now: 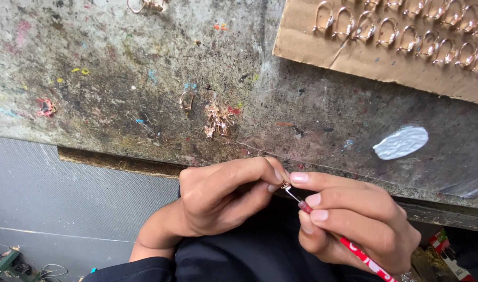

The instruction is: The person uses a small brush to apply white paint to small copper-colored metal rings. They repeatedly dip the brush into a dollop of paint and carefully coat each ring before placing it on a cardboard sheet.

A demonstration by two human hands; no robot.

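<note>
Your left hand [218, 196] sits centre-left, just below the workbench [145, 78] edge, fingers curled shut w/ thumb & forefinger pinching a small gold-tone jewelry piece [286, 185]. That piece is right betw. both hands, at the fingertips, over your dark lap.

Your right hand [354, 222] is closed around a red-and-white pen-like tool [361, 254]; its thin metal tip [293, 195] touches the piece from below-right.

On the bench above the left hand: a lone gold ring part [186, 100] & a small cluster of gold bits [217, 121], well apart from your hands. Further right, a white blob [401, 142]. Top right, a cardboard sheet [312, 49] w/ rows of gold ear hooks [406, 31].
</note>
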